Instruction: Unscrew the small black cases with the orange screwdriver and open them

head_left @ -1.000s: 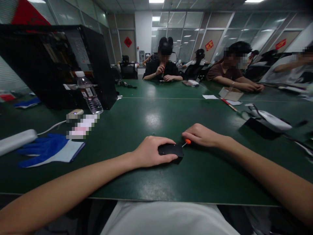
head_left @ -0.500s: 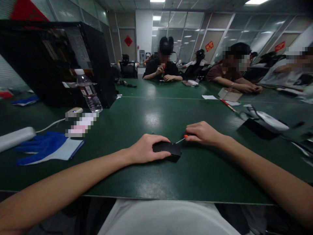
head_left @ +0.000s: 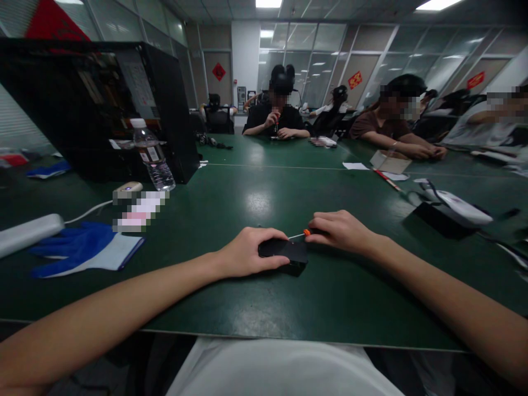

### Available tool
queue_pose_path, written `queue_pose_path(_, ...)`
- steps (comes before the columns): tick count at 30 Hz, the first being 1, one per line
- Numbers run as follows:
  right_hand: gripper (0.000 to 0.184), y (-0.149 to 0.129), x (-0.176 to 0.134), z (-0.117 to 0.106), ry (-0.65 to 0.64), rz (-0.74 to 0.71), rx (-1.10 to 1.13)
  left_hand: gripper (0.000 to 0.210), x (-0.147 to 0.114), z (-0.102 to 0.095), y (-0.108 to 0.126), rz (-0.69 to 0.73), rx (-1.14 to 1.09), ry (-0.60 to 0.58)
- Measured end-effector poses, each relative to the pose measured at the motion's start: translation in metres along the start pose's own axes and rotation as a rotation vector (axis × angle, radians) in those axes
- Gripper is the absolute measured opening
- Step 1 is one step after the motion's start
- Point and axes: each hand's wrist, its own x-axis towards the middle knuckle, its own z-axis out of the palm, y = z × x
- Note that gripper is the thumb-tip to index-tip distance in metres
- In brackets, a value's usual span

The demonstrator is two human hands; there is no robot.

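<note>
My left hand [head_left: 249, 254] is closed around a small black box [head_left: 296, 253] lying on the green table, thumb on the near side and fingers over the far side. To its right, my right hand [head_left: 342, 231] pinches a screwdriver [head_left: 306, 233] with an orange collar and a thin metal shaft. The shaft points left, its end at the far edge of the box close to my left fingers. Most of the handle is hidden inside my right hand, and I cannot tell exactly where the tip touches.
At left lie a blue-and-white glove [head_left: 94, 250] and a white power strip [head_left: 31, 234]. A water bottle [head_left: 154, 159] leans by an opened black computer case [head_left: 165, 110]. A white device [head_left: 462, 208] sits at right. Several people are seated beyond.
My right hand and the screwdriver have shifted slightly left, bringing the shaft's end along the box's far edge. My left hand keeps its hold on the box.
</note>
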Motion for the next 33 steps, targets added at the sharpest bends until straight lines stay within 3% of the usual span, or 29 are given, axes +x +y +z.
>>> queue_pose_path(4, 0.033, -0.014, 0.004, -0.005, 0.126, -0.099, -0.165, 0.043, 0.0, 0.0, -0.001, 0.006, -0.007, 0.004)
queue_pose_path(7, 0.024, -0.023, 0.007, -0.007, 0.151, -0.141, -0.229, 0.043, 0.0, 0.0, -0.001, 0.009, -0.017, -0.002)
queue_pose_path(16, 0.03, -0.029, 0.009, 0.004, 0.044, -0.127, -0.029, 0.042, 0.0, -0.001, 0.0, 0.016, -0.026, -0.008)
queue_pose_path(22, 0.023, -0.03, 0.008, -0.002, 0.165, -0.218, -0.302, 0.042, 0.001, -0.001, -0.001, 0.034, -0.018, -0.004)
queue_pose_path(26, 0.022, -0.031, 0.009, -0.004, 0.198, -0.242, -0.361, 0.042, 0.001, -0.001, -0.002, 0.039, -0.014, 0.001)
queue_pose_path(29, 0.024, -0.031, 0.009, 0.0, 0.17, -0.216, -0.304, 0.042, 0.001, -0.001, -0.002, 0.037, -0.018, 0.007)
queue_pose_path(33, 0.03, -0.032, 0.011, 0.008, 0.005, -0.055, 0.036, 0.042, 0.001, -0.001, -0.003, 0.033, -0.029, 0.002)
